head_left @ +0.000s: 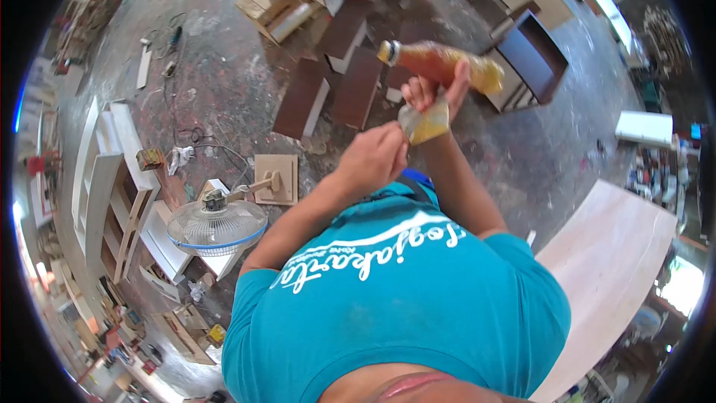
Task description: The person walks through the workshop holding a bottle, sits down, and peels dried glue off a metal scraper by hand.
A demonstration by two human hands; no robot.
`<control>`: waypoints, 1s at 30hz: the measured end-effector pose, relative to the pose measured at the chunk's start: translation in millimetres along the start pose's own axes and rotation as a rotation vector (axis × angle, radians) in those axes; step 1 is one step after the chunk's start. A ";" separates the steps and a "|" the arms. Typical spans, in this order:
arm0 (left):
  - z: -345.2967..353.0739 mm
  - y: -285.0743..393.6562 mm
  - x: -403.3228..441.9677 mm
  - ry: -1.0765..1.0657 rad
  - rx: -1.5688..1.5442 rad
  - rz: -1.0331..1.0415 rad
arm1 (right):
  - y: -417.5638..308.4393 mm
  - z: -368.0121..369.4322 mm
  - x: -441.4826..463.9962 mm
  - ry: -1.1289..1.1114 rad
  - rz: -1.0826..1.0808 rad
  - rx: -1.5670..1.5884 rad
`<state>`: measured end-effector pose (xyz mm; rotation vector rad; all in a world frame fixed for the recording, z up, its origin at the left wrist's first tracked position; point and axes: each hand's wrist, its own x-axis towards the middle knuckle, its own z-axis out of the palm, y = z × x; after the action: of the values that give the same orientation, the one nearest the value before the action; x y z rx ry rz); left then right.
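Right hand (pixel 450 97) grips a clear, amber-filled bottle (pixel 436 60) crosswise, neck leftward; left hand (pixel 373 157), farther from it, grips a clear yellowish container (pixel 430 125) between.

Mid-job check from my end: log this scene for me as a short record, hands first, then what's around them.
Left hand: pinching a translucent, yellow-tinged item; exact type unclear
Right hand: gripping a bottle
Bottle pose: tilted well over, neck toward the picture's left
Bottle contents: amber to yellow, level unclear
Floor ahead: brown-topped pieces
Left side: fan with a blue-rimmed cage
Right side: large pale board
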<state>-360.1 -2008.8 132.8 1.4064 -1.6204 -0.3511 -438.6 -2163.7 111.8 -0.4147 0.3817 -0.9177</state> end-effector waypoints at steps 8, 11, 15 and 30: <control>1.1 18.6 10.7 -0.037 0.018 0.094 | -24.5 2.8 -5.8 -0.136 -0.014 0.009; 2.7 23.0 11.1 -0.050 0.006 0.079 | -29.3 -1.7 -5.5 -0.192 -0.044 -0.003; 1.8 27.9 10.4 -0.050 -0.012 0.059 | -34.4 5.0 -5.6 -0.183 -0.046 0.004; -7.9 36.0 -11.9 -0.112 -0.028 -0.035 | -22.0 4.4 22.9 -0.218 -0.037 -0.060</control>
<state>-377.4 -1984.6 157.5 1.4169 -1.6757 -0.4790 -438.7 -2193.6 123.3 -0.5729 0.2025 -0.8881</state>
